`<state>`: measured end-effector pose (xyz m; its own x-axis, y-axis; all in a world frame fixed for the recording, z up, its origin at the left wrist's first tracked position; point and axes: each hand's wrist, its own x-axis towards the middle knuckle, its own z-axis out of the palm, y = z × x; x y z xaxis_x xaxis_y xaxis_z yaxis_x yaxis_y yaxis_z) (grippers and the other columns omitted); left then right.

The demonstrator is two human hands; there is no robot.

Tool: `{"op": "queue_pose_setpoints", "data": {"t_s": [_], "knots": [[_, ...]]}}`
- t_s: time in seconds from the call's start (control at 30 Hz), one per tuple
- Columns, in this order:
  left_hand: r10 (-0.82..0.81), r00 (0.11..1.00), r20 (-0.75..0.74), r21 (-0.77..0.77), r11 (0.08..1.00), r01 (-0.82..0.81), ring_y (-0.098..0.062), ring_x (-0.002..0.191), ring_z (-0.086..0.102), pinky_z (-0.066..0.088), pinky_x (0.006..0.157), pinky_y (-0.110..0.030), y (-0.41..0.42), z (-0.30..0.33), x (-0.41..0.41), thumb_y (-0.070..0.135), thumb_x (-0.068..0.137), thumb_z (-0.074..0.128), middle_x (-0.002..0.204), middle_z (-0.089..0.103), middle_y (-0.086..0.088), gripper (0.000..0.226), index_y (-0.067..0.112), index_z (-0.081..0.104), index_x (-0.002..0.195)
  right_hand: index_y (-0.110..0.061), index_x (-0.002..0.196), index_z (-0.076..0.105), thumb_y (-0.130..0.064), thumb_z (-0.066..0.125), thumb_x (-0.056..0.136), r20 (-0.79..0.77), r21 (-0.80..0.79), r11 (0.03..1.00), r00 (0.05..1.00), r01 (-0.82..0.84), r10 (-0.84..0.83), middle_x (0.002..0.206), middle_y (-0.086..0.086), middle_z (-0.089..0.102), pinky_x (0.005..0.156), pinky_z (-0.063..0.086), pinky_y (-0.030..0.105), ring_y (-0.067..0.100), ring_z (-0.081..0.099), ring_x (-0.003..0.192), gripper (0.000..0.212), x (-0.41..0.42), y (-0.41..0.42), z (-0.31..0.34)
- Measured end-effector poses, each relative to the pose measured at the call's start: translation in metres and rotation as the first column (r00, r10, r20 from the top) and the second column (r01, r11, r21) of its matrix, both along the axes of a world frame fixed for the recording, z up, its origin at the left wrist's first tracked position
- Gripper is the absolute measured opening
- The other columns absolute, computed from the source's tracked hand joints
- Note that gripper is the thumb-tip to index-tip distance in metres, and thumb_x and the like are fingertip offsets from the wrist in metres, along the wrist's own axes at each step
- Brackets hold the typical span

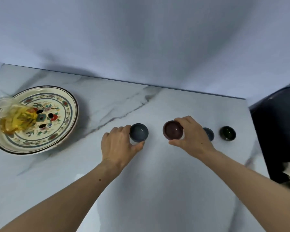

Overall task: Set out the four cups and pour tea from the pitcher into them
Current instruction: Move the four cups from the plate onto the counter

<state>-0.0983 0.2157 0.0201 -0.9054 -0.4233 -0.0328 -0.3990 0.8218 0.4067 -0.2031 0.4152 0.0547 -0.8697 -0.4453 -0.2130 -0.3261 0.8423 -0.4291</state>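
I see four empty cups in a row right of the floral plate; my left hand grips the grey-blue cup, my right hand the maroon cup. Pouring remains; the glass pitcher of tea sits on that plate.

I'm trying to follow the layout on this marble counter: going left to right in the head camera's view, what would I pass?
Clear glass pitcher of yellow tea → floral ceramic plate → left hand → grey-blue cup → maroon cup → right hand → small blue cup → dark green cup.

Counted: four cups — grey-blue cup, maroon cup, blue cup, dark green cup; one glass pitcher; one patterned plate; two hands.
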Motion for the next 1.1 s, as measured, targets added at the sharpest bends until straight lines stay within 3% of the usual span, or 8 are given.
{"op": "queue_pose_setpoints", "data": {"t_s": [0.27, 0.5, 0.93, 1.1], "knots": [[-0.137, 0.99, 0.022, 0.018, 0.99, 0.137, -0.018, 0.095, 0.061, 0.037, 0.076, -0.029, 0.131, -0.028, -0.024, 0.061, 0.076, 0.062, 0.098, 0.071, 0.006, 0.05, 0.023, 0.065, 0.109, -0.022, 0.123, 0.055, -0.032, 0.085, 0.063, 0.008, 0.029, 0.989, 0.989, 0.146, -0.147, 0.12, -0.003, 0.054, 0.087, 0.049, 0.035, 0.021, 0.056, 0.107, 0.068, 0.001, 0.142, -0.031], [-0.232, 0.97, 0.077, 0.021, 0.973, 0.231, -0.018, 0.097, 0.06, 0.041, 0.08, -0.032, 0.213, -0.061, -0.038, 0.062, 0.076, 0.059, 0.099, 0.07, 0.007, 0.051, 0.025, 0.064, 0.11, -0.022, 0.126, 0.053, -0.04, 0.081, 0.067, -0.005, 0.142, 0.972, 0.983, 0.185, -0.186, 0.124, -0.003, 0.055, 0.094, 0.044, 0.039, 0.022, 0.051, 0.116, 0.068, 0.002, 0.221, -0.063], [-0.257, 0.953, 0.16, -0.023, 0.964, 0.264, -0.019, 0.108, 0.057, 0.038, 0.081, -0.032, 0.249, -0.079, -0.048, 0.057, 0.078, 0.062, 0.112, 0.067, 0.007, 0.051, 0.026, 0.059, 0.118, -0.024, 0.128, 0.051, -0.039, 0.08, 0.067, 0.026, 0.122, 0.966, 0.972, 0.228, -0.233, 0.125, -0.004, 0.056, 0.089, 0.045, 0.036, 0.021, 0.05, 0.115, 0.069, 0.001, 0.252, -0.092], [-0.234, 0.947, 0.221, 0.0, 0.971, 0.24, -0.021, 0.108, 0.055, 0.035, 0.079, -0.032, 0.25, -0.075, -0.049, 0.052, 0.076, 0.063, 0.112, 0.062, 0.005, 0.049, 0.023, 0.054, 0.115, -0.023, 0.136, 0.043, -0.042, 0.08, 0.066, 0.053, 0.184, 0.96, 0.973, 0.212, -0.225, 0.134, -0.002, 0.049, 0.093, 0.043, 0.036, 0.022, 0.045, 0.123, 0.081, 0.0, 0.248, -0.087]]}}
